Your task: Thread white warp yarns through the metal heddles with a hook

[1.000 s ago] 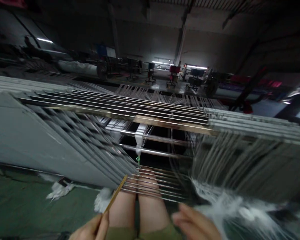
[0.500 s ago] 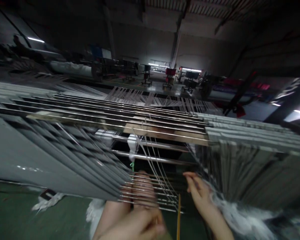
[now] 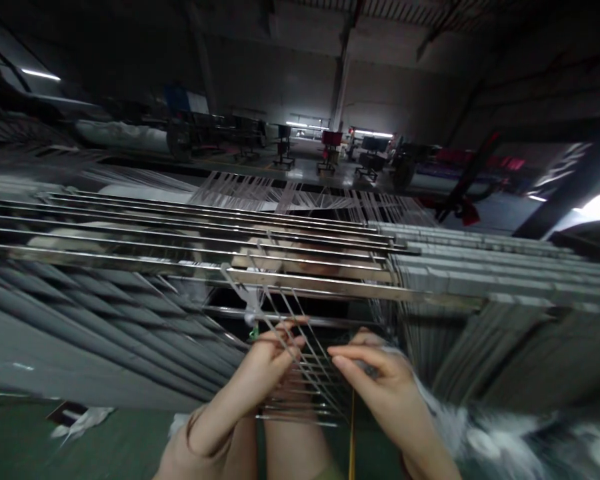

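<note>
My left hand [image 3: 275,353] is among several thin pale heddle strands [image 3: 303,310] that slant from the upper metal bars [image 3: 280,256] to the lower rods [image 3: 300,420]. Its index finger stretches out, with a gap to the thumb; strands cross in front of the fingers. Thumb and index fingertip come together on my right hand [image 3: 385,377], right beside the rightmost strand. Whatever lies in that pinch is too fine to make out. A knotted white cloth strip [image 3: 253,307] hangs just above my left hand.
Dense grey heddles hang on the left [image 3: 105,340] and the right [image 3: 460,353]. A thin yellow stick [image 3: 352,440] stands below my right hand. White fluffy yarn [image 3: 490,440] lies at lower right. A scrap [image 3: 83,421] rests on the green floor.
My left hand has risen from low by the lower rods to the slanting strands. My right hand has moved left and up toward them. The view has shifted slightly.
</note>
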Available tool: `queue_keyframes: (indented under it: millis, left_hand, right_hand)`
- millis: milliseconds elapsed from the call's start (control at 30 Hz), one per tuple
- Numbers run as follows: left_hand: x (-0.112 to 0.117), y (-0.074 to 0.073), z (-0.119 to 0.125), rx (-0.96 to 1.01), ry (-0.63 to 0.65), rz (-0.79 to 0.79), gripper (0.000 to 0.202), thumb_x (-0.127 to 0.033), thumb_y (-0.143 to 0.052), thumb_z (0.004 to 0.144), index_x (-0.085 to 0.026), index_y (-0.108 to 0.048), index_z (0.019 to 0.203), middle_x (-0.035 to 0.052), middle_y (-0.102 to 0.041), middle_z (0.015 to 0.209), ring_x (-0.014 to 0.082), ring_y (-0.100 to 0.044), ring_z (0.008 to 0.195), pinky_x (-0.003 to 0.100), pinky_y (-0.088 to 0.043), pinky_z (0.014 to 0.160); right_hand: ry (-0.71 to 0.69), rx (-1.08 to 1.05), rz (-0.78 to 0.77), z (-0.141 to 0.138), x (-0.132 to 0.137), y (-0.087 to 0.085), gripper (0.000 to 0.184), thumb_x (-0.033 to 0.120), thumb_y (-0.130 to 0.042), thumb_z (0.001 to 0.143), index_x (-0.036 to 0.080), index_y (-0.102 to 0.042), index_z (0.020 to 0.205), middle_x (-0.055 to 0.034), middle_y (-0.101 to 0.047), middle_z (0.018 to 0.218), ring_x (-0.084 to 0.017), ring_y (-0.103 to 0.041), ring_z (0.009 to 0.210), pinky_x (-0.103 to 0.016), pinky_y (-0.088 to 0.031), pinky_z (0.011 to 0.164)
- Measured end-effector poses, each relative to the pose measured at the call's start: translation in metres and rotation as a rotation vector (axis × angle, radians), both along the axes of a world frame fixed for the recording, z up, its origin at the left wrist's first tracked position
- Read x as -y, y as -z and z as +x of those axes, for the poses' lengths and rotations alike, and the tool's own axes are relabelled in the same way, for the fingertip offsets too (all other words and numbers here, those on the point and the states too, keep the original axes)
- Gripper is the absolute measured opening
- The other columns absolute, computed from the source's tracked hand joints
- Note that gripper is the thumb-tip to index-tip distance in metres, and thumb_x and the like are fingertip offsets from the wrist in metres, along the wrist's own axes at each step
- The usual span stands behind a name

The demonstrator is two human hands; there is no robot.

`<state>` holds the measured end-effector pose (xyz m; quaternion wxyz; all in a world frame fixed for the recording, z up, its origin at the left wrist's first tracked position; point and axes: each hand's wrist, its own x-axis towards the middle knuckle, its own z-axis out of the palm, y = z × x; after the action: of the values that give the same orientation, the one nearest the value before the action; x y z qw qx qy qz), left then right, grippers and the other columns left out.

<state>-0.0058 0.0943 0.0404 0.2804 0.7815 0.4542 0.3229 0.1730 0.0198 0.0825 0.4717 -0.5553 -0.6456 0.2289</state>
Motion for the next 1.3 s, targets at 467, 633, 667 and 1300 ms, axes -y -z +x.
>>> queue_keyframes:
  millis: [467, 633, 667, 1300]
  left_hand:
    - [0.001, -0.021, -0.017, 0.438, -0.031, -0.203, 0.017, -0.029, -0.052, 0.084, -0.015, -0.061, 0.088, 0.0053, -0.067, 0.085, 0.0148, -0.064, 0.065, 0.023, -0.051, 0.055]
    - [0.042, -0.029, -0.016, 0.134, 0.263, 0.053, 0.023, -0.017, -0.047, 0.087, -0.023, -0.067, 0.097, 0.0050, -0.069, 0.094, 0.0195, -0.061, 0.091, 0.032, -0.048, 0.082]
    - [0.041, -0.025, -0.017, 0.089, 0.274, 0.046, 0.024, -0.017, -0.046, 0.087, -0.023, -0.067, 0.097, 0.0055, -0.069, 0.093, 0.0197, -0.062, 0.089, 0.032, -0.048, 0.081]
    - [0.057, -0.031, -0.013, 0.396, 0.250, -0.486, 0.018, -0.033, -0.059, 0.080, -0.019, -0.067, 0.073, 0.0000, -0.063, 0.058, 0.0135, -0.056, 0.055, 0.022, -0.043, 0.053]
  right_hand:
    - [-0.017, 0.115, -0.046, -0.007, 0.003, -0.015, 0.018, 0.013, -0.058, 0.084, 0.020, -0.072, 0.093, -0.0024, -0.065, 0.081, -0.015, -0.061, 0.078, -0.024, -0.047, 0.070]
    - [-0.136, 0.139, -0.054, -0.015, -0.009, -0.015, 0.017, 0.006, -0.059, 0.081, 0.019, -0.071, 0.085, -0.0013, -0.068, 0.083, -0.016, -0.062, 0.086, -0.023, -0.047, 0.078]
    - [-0.136, 0.128, -0.058, -0.016, -0.010, -0.014, 0.015, 0.006, -0.060, 0.080, 0.018, -0.070, 0.082, -0.0013, -0.068, 0.083, -0.016, -0.062, 0.085, -0.024, -0.047, 0.078]
    - [-0.219, 0.174, -0.114, -0.020, -0.005, -0.016, 0.016, 0.009, -0.058, 0.084, 0.021, -0.069, 0.084, -0.0012, -0.067, 0.084, -0.016, -0.061, 0.084, -0.027, -0.046, 0.079]
